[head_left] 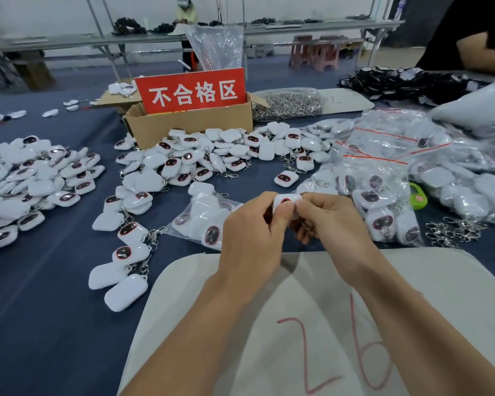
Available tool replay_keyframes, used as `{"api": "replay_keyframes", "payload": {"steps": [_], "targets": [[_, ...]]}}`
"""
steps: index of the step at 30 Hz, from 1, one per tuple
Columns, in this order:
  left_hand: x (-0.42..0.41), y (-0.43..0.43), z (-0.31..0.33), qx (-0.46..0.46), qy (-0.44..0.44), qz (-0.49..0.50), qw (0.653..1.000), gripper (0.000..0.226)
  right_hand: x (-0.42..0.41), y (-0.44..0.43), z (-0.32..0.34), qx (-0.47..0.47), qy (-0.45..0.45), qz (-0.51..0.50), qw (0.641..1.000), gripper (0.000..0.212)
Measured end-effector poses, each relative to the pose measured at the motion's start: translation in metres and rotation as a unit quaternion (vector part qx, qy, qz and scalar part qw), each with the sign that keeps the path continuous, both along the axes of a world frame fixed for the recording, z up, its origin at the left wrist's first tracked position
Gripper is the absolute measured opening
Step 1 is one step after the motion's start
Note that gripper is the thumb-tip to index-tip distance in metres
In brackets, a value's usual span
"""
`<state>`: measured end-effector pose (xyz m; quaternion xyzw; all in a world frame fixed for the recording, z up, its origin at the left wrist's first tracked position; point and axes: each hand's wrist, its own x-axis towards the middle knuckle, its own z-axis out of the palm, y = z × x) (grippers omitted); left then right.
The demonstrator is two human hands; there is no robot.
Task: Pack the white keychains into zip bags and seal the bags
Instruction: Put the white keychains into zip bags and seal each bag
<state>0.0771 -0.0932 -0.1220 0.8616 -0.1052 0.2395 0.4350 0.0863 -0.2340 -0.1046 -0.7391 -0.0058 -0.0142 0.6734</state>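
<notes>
Pinching one white keychain (287,202) between the curled fingertips of left hand (252,232) and right hand (329,221), left thumb pressed on its front, with a part-filled zip bag (200,221) lying just beside the left fingers

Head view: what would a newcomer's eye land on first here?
The red sign standing in the cardboard box at the back centre grabs attention first. Heaps of white keychains spread across the blue table, with filled zip bags piled to the right. Near centre, the left hand and right hand pinch one keychain between them.
</notes>
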Motion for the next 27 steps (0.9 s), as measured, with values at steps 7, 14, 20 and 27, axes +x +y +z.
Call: {"api": "replay_keyframes", "payload": {"steps": [7, 14, 20, 27], "targets": [[0.001, -0.003, -0.002, -0.019, -0.007, -0.009, 1.000, 0.017, 0.000, -0.001, -0.001, -0.018, 0.010, -0.009, 1.000, 0.030], [0.002, -0.003, -0.002, -0.023, 0.023, -0.037, 0.999, 0.056, 0.003, -0.004, 0.000, 0.007, 0.030, -0.045, 0.998, 0.034], [0.005, -0.003, -0.003, -0.030, 0.062, -0.023, 0.997, 0.048, 0.003, -0.007, -0.002, 0.006, 0.034, -0.047, 0.998, 0.031], [0.005, 0.000, -0.002, -0.018, 0.051, -0.032, 0.998, 0.040, 0.003, -0.011, 0.000, 0.041, -0.057, -0.039, 0.997, 0.036]]}}
